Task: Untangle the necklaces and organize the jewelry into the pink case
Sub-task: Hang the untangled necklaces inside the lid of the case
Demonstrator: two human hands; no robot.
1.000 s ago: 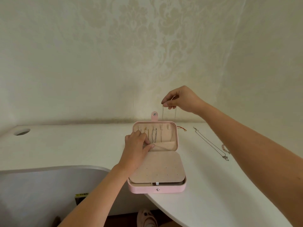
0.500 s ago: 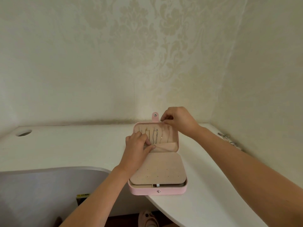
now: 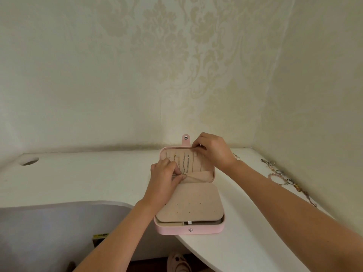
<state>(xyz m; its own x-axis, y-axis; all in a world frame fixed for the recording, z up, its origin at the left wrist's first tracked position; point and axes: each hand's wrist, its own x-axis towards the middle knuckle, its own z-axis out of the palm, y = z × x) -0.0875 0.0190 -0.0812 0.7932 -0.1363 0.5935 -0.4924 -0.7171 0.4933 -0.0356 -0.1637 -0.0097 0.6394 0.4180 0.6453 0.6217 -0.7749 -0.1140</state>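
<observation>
Pink case (image 3: 169, 230) (open) touching left hand (image 3: 164, 181), right hand (image 3: 214, 150).

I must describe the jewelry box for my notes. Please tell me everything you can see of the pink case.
The pink case lies open on the white table, front left corner past the curved edge. Outside looks like pink leather, inside beige velvet. The lid stands open, snap tab upward; thin chains hang inside it above a pocket. A holed beige panel covers the base. The left hand pinches the pocket's edge, the right hand the lid's top edge.
</observation>
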